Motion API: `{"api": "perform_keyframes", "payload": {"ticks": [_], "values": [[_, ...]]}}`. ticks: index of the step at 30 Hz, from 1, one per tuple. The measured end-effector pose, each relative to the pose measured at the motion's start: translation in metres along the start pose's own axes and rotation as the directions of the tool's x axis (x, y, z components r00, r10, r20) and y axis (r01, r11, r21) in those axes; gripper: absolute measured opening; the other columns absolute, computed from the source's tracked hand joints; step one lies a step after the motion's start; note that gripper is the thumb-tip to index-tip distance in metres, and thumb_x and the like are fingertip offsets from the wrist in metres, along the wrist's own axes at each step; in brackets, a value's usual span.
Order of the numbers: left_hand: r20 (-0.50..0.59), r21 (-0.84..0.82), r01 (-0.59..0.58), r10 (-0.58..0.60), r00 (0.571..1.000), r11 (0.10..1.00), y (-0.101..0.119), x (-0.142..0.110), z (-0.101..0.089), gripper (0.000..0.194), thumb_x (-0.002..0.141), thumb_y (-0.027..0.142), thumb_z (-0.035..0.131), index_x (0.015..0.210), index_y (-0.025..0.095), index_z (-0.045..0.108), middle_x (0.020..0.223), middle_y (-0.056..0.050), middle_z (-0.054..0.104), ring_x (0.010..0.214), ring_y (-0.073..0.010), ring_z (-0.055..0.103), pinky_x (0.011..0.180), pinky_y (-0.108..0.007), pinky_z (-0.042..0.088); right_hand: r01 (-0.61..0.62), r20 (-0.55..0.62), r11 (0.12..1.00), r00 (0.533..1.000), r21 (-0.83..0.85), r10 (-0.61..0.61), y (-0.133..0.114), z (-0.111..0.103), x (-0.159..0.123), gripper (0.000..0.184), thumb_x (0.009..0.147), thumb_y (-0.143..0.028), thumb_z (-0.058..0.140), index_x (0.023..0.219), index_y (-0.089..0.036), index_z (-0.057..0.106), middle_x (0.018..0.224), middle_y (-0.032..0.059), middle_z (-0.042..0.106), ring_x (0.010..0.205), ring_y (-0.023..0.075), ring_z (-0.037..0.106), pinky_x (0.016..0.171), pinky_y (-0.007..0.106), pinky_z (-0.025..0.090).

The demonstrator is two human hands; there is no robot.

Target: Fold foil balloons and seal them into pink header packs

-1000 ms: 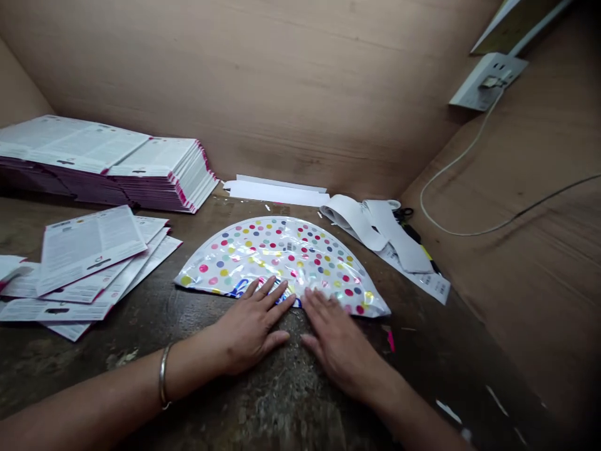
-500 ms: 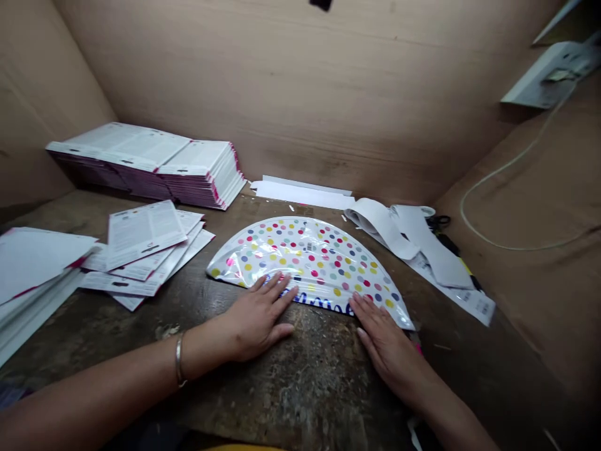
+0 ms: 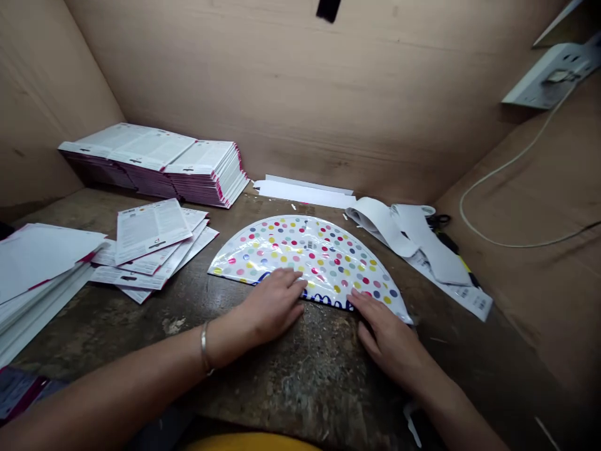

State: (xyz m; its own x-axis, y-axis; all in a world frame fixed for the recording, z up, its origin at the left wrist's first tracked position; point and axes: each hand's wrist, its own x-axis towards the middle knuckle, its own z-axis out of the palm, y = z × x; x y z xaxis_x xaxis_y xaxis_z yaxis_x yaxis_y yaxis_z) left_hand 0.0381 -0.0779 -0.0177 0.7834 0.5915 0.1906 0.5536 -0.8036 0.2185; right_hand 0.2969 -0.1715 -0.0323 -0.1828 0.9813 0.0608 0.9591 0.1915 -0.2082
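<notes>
1. Your left hand [image 3: 272, 307] lies palm down on the straight lower edge of the foil balloon [image 3: 310, 257]. The fingers are extended and slightly bent, and no pinch or grasp is formed. A metal bangle [image 3: 204, 347] sits on that wrist.
2. Your right hand [image 3: 389, 338] lies open and palm down, with its fingertips [image 3: 357, 302] on the balloon's lower right edge. It is not closed on anything.
3. The balloon lies flat on the worn wooden workbench [image 3: 291, 369], directly in front of you and between your hands. It is folded into a half circle, with the curved edge facing away from you. It has multicoloured dots, and blue lettering runs along the straight edge.
4. To your left, note the loose printed cards [image 3: 150, 232], the magenta-edged card stacks [image 3: 159, 169] against the cardboard wall [image 3: 375, 94], and the white sheets [image 3: 37, 263] at the bench edge.
5. Beyond the balloon lie white paper strips [image 3: 300, 193].
6. To your right are curled paper offcuts [image 3: 380, 222], a printed label strip [image 3: 462, 294] and black-handled scissors [image 3: 439, 220].
7. Higher on the right, a white cable [image 3: 498, 213] runs from a wall socket [image 3: 549, 78].
</notes>
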Motion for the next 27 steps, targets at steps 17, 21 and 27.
{"api": "perform_keyframes", "payload": {"ticks": [17, 21, 27], "values": [[0.046, -0.129, -0.244, 0.252, 0.967, 0.961, 0.000, 0.013, 0.010, 0.022, 0.089, 0.016, 0.045, 0.106, 0.019, 0.058, 0.109, -0.010, 0.063, 0.107, -0.0224, 0.055, 0.100, -0.040, 0.037, 0.086, -0.229, 0.977, 0.965, -0.196, -0.130, -0.084, -0.006, -0.048, 0.024, 0.085, -0.010, 0.041, 0.098, -0.016, 0.061, 0.066, 0.0069, 0.064, 0.056, 0.0209, 0.060, 0.052, 0.033, 0.050], [-0.012, -0.363, -0.107, 0.110, 0.994, 0.925, -0.004, -0.004, 0.014, 0.022, 0.085, 0.011, 0.047, 0.100, 0.018, 0.061, 0.103, -0.008, 0.066, 0.099, -0.0196, 0.060, 0.089, -0.032, 0.045, 0.340, -0.010, 0.940, 0.940, 0.022, -0.340, -0.091, -0.034, -0.045, 0.053, 0.081, -0.031, 0.058, 0.128, -0.011, 0.047, 0.115, 0.0154, 0.064, 0.099, 0.0278, 0.063, 0.078, 0.035, 0.055], [0.034, -0.573, 0.061, -0.050, 0.998, 0.817, -0.028, -0.045, -0.006, 0.020, 0.082, 0.019, 0.053, 0.099, 0.022, 0.063, 0.106, -0.003, 0.069, 0.100, -0.0192, 0.063, 0.099, -0.036, 0.040, 0.196, 0.078, 0.972, 0.975, 0.128, -0.206, -0.035, -0.042, -0.029, 0.072, 0.082, -0.022, 0.057, 0.145, -0.024, 0.023, 0.151, 0.0061, 0.023, 0.138, 0.0269, 0.020, 0.109, 0.047, 0.032]]}}
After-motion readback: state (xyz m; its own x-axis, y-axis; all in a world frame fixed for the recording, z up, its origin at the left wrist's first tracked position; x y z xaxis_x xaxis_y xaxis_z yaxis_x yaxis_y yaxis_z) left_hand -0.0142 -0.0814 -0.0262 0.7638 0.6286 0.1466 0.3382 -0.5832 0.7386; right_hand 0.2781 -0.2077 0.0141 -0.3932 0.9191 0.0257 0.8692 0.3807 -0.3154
